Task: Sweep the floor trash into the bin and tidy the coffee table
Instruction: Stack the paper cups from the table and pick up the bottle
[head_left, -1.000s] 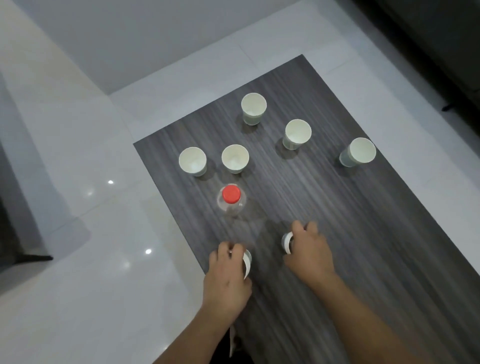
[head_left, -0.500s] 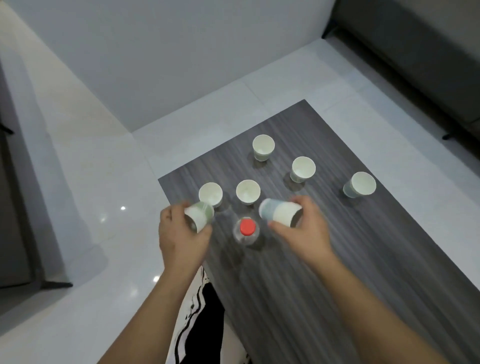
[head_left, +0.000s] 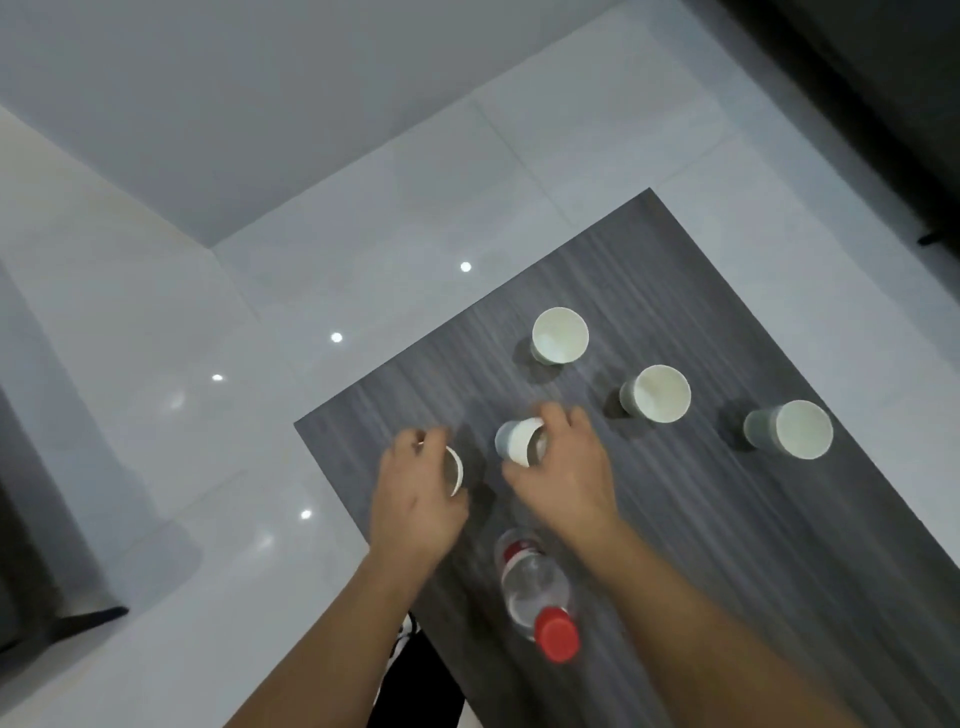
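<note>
Dark wood-grain surface (head_left: 779, 545) is filling the right half of my view, with pale glossy floor tiles (head_left: 156, 467) shining around its far and left edges. I am holding my left hand (head_left: 415, 499) near the surface's far left corner, fingers curled around a paper cup (head_left: 456, 470) of which I am seeing only the white rim at the thumb side. I am keeping my right hand (head_left: 563, 478) just beside it, toward the middle of the surface, gripping a second paper cup (head_left: 519, 441) tipped on its side with its mouth facing my palm; whether either cup is touching the wood, I cannot tell.

Between my two forearms a clear plastic bottle (head_left: 535, 587) with a red cap (head_left: 558, 634) is standing closer to the near edge, well apart from the other cups. Moving outward, three more paper cups are standing upright and open: one (head_left: 560, 335) toward the far edge beyond my right hand, one (head_left: 657, 393) to the right of that hand, and one (head_left: 789, 429) nearest the right edge. All three are sitting apart from one another.

Below my left forearm, off the surface's left edge, dark clothing with a white stripe (head_left: 410, 670) is showing against the tiles.
</note>
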